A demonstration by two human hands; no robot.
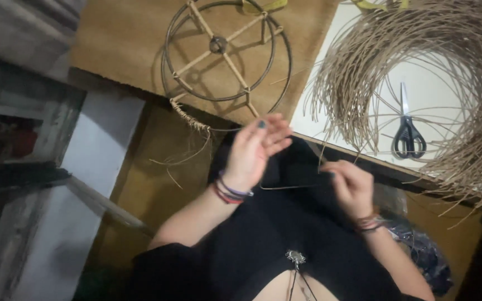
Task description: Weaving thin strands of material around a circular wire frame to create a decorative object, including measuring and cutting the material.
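Rattan strand [285, 187] is pinched in the right hand [351, 187]; left hand [255, 149], fingers loose, hovers by the wire frame [227, 56]. Weaving step; next needs threading.

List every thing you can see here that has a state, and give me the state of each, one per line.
Wire frame: lying flat on the table, lower rim partly wrapped with cane.
Cane bundle: loosely coiled on the white surface.
Scissors: closed, lying inside the coil.
Cane strand: thin, stretched between both hands.
Left hand: fingers spread, raised near the frame's rim.
Right hand: pinching the strand.
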